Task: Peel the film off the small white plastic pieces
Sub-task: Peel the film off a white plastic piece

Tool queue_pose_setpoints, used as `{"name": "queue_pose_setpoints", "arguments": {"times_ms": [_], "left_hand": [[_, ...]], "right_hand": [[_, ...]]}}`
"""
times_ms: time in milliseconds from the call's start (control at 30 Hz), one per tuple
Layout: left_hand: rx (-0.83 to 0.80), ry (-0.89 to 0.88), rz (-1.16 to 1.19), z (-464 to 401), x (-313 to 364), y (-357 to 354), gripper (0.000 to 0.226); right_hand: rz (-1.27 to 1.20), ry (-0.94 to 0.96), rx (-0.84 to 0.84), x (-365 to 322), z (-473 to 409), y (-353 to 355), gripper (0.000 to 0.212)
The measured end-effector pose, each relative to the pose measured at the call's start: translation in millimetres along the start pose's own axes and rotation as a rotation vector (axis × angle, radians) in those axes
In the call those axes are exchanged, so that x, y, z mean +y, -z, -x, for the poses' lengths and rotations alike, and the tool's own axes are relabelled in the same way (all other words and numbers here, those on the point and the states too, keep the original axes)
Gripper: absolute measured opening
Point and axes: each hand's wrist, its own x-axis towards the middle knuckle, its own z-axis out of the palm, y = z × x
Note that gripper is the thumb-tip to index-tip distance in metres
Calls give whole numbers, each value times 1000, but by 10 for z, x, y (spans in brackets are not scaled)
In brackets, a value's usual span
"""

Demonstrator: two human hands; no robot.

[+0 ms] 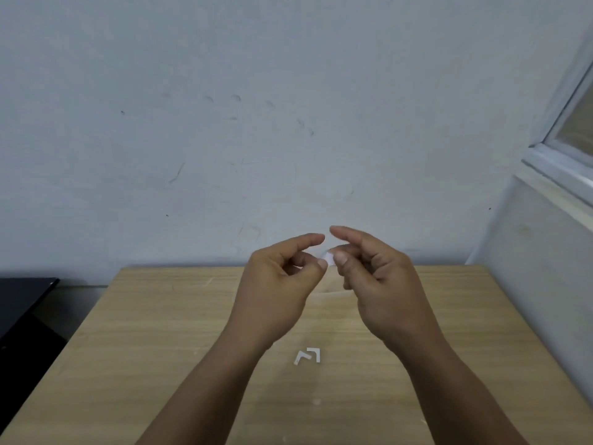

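Observation:
Both my hands are raised above the far half of the wooden table (160, 332), fingertips meeting. A small white plastic piece (328, 257) shows between the thumbs. My left hand (279, 284) pinches one side of it with thumb and fingers, index finger stretched out above. My right hand (378, 284) pinches the other side, its index finger also lifted. Most of the piece is hidden by the fingers, and I cannot make out the film. Two white L-shaped pieces (308, 355) lie together on the table below my hands.
A pale scuffed wall stands right behind the table. A window frame (564, 149) and a white ledge are at the right. A black object (22, 303) sits left of the table. A few tiny white scraps (317, 402) dot the tabletop.

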Motion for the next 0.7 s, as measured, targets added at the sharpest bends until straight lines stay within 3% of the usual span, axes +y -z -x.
{"name": "queue_pose_setpoints", "arguments": {"times_ms": [267,500,700], "left_hand": [[56,11,2,25,-20,-31,27],[82,32,166,39,6,-37,16],[9,77,273,82,35,-47,8]], "right_hand": [[-95,-85,-61,26,10,29,35],[-423,-116,9,15,-18,9,23],[-421,-121,-38,-9,-32,29,22]]}}
